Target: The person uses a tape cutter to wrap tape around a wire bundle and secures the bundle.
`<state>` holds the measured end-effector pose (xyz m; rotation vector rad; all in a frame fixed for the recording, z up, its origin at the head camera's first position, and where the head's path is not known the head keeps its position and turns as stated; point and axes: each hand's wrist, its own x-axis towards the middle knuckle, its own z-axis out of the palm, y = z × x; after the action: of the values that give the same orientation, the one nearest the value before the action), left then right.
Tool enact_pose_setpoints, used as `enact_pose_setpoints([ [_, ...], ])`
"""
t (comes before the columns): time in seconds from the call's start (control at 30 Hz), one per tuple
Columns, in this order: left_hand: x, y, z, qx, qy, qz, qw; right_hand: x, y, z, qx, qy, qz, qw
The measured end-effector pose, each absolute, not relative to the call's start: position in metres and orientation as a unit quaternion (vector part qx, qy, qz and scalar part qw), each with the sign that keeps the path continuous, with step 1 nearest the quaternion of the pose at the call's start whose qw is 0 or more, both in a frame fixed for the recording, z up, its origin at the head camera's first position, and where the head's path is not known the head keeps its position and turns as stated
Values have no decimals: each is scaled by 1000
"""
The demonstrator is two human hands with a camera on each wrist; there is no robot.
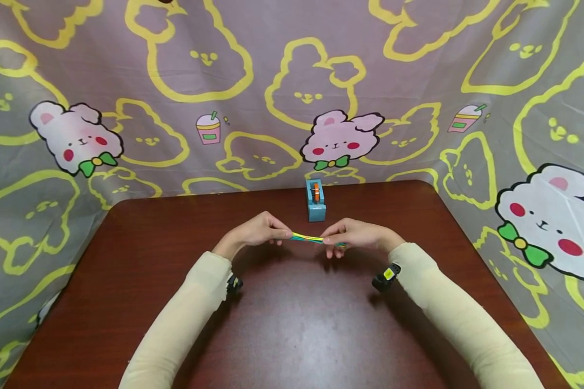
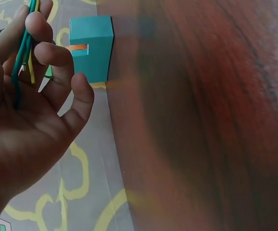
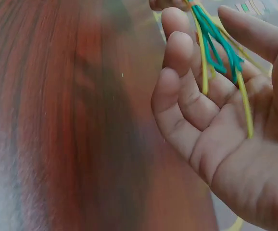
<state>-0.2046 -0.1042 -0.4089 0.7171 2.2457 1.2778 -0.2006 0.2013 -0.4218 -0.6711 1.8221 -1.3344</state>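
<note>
Two hands hold a bundle of thin green and yellow cords (image 1: 307, 237) stretched between them above the dark red tabletop (image 1: 292, 335). We see the left hand (image 1: 257, 231) pinching one end between thumb and fingers, its grip closed on the strands, while the right hand (image 1: 354, 235) pinches the other end, loose tails trailing across its palm in the right wrist view. Just beyond the hands, near the far edge, stands a small teal tape dispenser (image 1: 316, 201) with an orange roll. Behind it, we note a bunny-print cloth backdrop (image 1: 292, 81).
</note>
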Motion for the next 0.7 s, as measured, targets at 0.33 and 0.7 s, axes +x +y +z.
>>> enact_pose_setpoints([
  [0.33, -200, -113, -417, 216, 818, 490, 211, -187, 206, -441, -119, 660, -693, 264],
  [0.7, -198, -115, -421, 154, 803, 540, 199, -180, 198, -442, -51, 621, -763, 171],
])
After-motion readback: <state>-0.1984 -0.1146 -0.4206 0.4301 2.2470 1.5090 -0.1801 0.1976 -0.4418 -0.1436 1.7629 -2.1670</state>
